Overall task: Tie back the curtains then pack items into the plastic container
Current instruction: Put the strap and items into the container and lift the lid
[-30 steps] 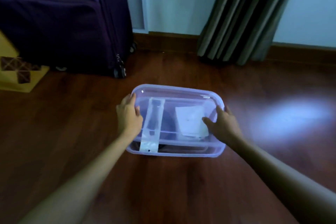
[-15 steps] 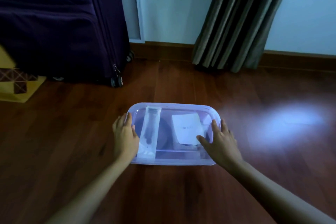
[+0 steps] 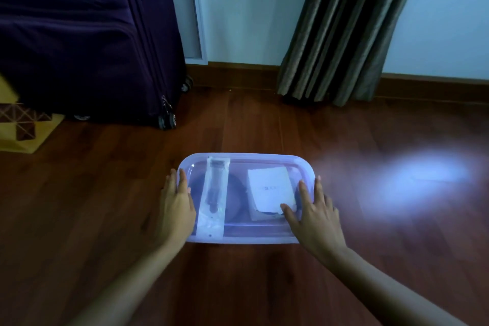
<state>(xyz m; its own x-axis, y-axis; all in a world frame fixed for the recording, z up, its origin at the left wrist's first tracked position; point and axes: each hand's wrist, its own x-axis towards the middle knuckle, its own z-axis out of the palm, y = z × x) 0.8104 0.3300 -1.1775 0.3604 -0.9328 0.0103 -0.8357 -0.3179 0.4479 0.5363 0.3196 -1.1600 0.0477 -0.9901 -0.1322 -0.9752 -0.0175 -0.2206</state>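
Far left: a yellow patterned bag (image 3: pixel 19 130) sits on the floor (image 3: pixel 105 193) beside a dark suitcase (image 3: pixel 87 34) standing on its wheels against the wall.

Centre: the container (image 3: pixel 246 159) rests flat on the floor in front of you, its clear lid seated on top. Through the lid you can see a long clear packet (image 3: pixel 213 198) holding something dark, lying front to back in the left half, and a white card (image 3: pixel 271 190) in the right half over a dark round shape that is too dim to name. These contents suggest the packing is largely done.

Your left hand (image 3: pixel 176 206) lies on the lid's left edge, fingers straight and flat, gripping nothing. Your right hand (image 3: pixel 312 209) lies on the right edge in the same way, fingers spread and extended, thumb reaching inward toward the card. Placing one flat palm at each end spreads the downward push evenly, which is probably how you mean to press the lid home; whether it has already snapped shut cannot be told.

Right: the curtain (image 3: pixel 344 29) hangs gathered into a narrow bunch against the wall, well apart from the container. No tie is visible in this part of it. A pale patch of light falls on the floor farther right.
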